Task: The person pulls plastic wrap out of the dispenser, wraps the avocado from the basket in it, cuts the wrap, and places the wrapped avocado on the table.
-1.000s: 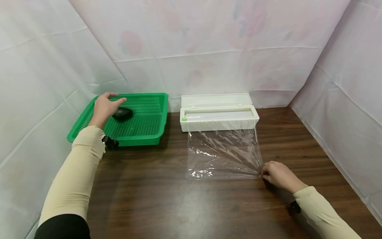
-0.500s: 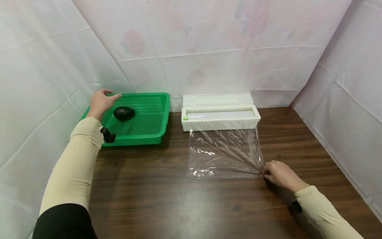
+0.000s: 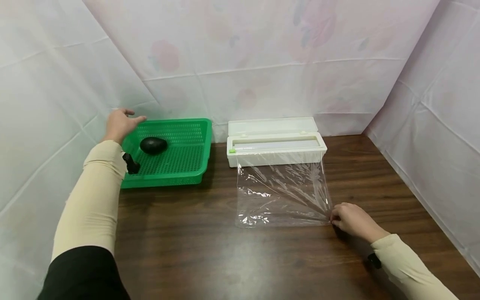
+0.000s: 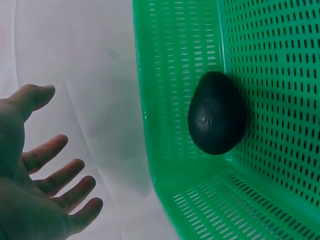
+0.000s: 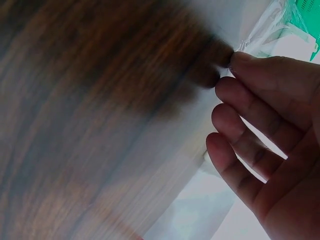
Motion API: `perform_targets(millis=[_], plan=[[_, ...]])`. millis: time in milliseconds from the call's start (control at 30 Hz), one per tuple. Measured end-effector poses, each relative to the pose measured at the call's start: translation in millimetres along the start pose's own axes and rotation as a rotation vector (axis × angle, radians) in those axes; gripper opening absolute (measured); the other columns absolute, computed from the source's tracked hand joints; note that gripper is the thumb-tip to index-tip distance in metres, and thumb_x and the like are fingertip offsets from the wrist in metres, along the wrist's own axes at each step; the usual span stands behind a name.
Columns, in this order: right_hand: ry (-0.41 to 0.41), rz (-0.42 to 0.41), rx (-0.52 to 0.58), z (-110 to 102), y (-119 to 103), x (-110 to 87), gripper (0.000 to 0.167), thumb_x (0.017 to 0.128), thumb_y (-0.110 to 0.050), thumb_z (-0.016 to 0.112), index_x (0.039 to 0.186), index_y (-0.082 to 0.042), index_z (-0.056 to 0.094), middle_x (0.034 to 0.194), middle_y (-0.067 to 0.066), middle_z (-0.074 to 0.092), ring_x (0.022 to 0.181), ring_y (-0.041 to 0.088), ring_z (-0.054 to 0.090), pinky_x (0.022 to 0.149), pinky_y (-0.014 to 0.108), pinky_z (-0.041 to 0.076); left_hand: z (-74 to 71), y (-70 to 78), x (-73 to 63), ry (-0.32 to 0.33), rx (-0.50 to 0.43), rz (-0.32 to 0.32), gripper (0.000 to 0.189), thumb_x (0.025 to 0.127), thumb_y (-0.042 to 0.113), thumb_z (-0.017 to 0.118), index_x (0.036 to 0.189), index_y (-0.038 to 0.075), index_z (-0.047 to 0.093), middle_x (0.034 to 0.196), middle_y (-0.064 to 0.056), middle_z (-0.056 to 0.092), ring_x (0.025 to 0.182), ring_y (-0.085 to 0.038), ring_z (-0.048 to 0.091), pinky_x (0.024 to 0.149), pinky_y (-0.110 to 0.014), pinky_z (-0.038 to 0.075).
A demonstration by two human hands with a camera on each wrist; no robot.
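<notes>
Left hand (image 3: 121,125): empty, fingers loose, drawn farther from the dark fruit (image 3: 153,146).
Fruit: 1, ungripped inside the green basket (image 3: 165,181).
Right hand (image 3: 352,218): sole grip, pinching 1 corner of the plastic film (image 3: 281,193).

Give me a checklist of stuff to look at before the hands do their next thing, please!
1. Right-hand grip holds the clear, thin plastic film: ok, pinching one corner.
2. Film lies smooth: not ok, creases fan out from that corner.
3. Lid of the white, rectangular plastic box is open: ok, tipped back.
4. Film touches the dark-brown, wood-grain table all over: cannot tell, it's see-through.
5. Blackish, egg-shaped fruit sits inside the green, rectangular plastic basket: ok.
6. Left-hand grip holds the fruit: not ok, its fingers are open and hold nothing.
</notes>
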State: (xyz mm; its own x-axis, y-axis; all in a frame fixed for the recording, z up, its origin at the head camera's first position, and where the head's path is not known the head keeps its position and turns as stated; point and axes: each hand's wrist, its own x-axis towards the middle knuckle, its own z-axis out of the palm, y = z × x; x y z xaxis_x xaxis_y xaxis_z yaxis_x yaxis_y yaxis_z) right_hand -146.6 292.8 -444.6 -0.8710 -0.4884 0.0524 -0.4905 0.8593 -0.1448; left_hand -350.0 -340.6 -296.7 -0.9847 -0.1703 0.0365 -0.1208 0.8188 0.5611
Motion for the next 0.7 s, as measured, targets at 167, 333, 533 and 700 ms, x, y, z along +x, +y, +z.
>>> perform_targets(millis=[167, 333, 533, 700], plan=[[-0.008, 0.004, 0.002, -2, -1, -1.3, 0.016, 0.076, -0.006, 0.078, 0.068, -0.017, 0.07, 0.069, -0.009, 0.06, 0.064, 0.01, 0.056, 0.057, 0.029, 0.046, 8.0, -7.0, 3.6, -0.001, 0.027, -0.001, 0.078, 0.096, 0.053, 0.049, 0.145, -0.007, 0.038, 0.149, -0.033, 0.033, 0.132, -0.052, 0.035, 0.104, -0.063, 0.036], [-0.005, 0.001, -0.002, 0, -1, -4.4, 0.016, 0.075, -0.006, 0.079, 0.068, -0.017, 0.069, 0.069, -0.009, 0.06, 0.064, 0.01, 0.055, 0.057, 0.029, 0.046, 21.6, -16.3, 6.2, -0.053, 0.035, -0.022, 0.081, 0.095, 0.055, 0.048, 0.146, -0.007, 0.034, 0.149, -0.035, 0.031, 0.131, -0.054, 0.034, 0.105, -0.063, 0.035], [0.03, -0.023, -0.022, 3, -2, -7.3, 0.016, 0.074, -0.007, 0.079, 0.067, -0.018, 0.069, 0.067, -0.01, 0.057, 0.063, 0.01, 0.055, 0.057, 0.029, 0.046, 26.6, -24.1, 6.8, -0.091, -0.027, -0.047, 0.089, 0.094, 0.06, 0.045, 0.15, -0.006, 0.025, 0.152, -0.036, 0.023, 0.134, -0.056, 0.027, 0.106, -0.066, 0.032], [0.033, -0.015, -0.022, 1, -3, -9.7, 0.016, 0.074, -0.006, 0.079, 0.068, -0.018, 0.069, 0.068, -0.01, 0.058, 0.064, 0.01, 0.054, 0.057, 0.028, 0.046, 27.7, -27.1, 4.3, -0.132, -0.208, -0.083, 0.097, 0.091, 0.068, 0.04, 0.153, -0.004, 0.019, 0.159, -0.031, 0.009, 0.142, -0.053, 0.017, 0.111, -0.065, 0.026]])
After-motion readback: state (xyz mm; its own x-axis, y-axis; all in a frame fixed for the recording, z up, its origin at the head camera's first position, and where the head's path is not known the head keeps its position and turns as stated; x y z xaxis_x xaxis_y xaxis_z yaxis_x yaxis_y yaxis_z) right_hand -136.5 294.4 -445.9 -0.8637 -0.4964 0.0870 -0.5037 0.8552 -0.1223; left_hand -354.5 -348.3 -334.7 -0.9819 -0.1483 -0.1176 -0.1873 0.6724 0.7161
